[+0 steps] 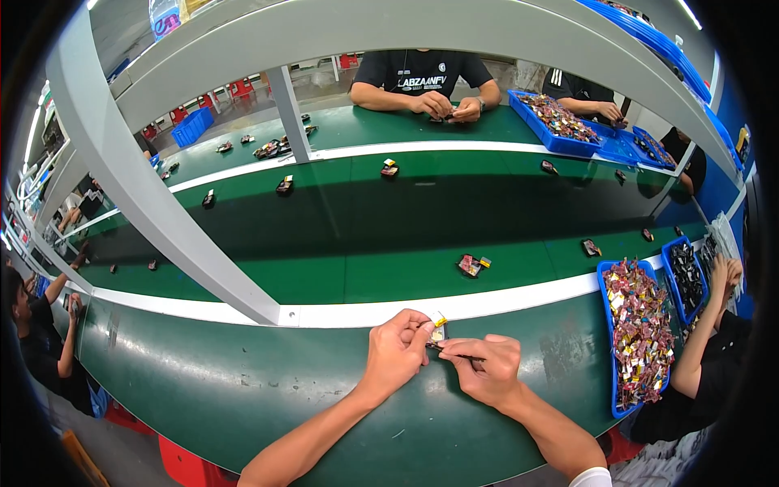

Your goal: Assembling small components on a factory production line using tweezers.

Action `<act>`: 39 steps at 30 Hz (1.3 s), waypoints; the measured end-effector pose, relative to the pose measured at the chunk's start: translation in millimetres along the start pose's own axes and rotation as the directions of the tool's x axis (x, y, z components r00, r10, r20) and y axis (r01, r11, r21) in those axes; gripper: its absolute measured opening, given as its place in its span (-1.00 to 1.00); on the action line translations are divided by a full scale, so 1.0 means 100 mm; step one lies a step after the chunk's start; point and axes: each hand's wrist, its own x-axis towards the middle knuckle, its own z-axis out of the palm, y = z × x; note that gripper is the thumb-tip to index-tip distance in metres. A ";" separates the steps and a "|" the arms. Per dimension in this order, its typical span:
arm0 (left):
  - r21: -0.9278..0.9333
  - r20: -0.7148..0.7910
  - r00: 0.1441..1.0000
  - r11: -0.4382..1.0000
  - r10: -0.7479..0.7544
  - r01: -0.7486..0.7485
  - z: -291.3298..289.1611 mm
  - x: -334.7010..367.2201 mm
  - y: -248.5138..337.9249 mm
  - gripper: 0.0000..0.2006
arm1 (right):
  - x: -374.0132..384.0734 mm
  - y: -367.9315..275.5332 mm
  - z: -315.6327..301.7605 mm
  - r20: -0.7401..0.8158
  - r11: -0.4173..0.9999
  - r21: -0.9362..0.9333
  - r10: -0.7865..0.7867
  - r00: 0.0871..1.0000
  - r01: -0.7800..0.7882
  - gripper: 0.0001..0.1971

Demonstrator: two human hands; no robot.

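Observation:
Over the near edge of the green bench, my left hand (395, 351) pinches a small electronic part (438, 329) with a white and yellow tab. My right hand (489, 369) is closed around a thin dark stick-like tool (461, 355), whose tip meets the lower end of that part. Both hands are close together, and fingers hide much of the part. Just beyond them, on the belt, lies a similar small part (471, 265) with red wires and a yellow tab.
A green conveyor belt (308, 272) runs across behind a white rail (535, 299). To my right stands a blue bin (608, 357) heaped with wired parts, beside another blue bin (676, 252) of black pieces. A grey post (162, 203) rises at left. Co-workers sit across and on both sides.

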 end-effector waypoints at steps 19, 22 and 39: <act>-0.196 0.152 0.987 0.977 -0.059 0.088 -0.07 0.04 -0.03 -0.79 | 0.00 0.02 -0.03 -0.056 0.999 0.016 0.050 0.997 -0.050 -0.86; -0.162 0.095 0.994 0.985 -0.050 0.065 -0.02 0.01 -0.03 -0.80 | 0.00 0.03 -0.02 -0.055 0.999 -0.006 0.037 0.998 -0.038 -0.85; 0.000 -0.109 0.992 0.997 0.070 -0.071 0.17 -0.11 -0.08 -0.79 | -0.01 0.07 0.00 -0.023 0.999 0.023 0.032 0.999 -0.032 -0.85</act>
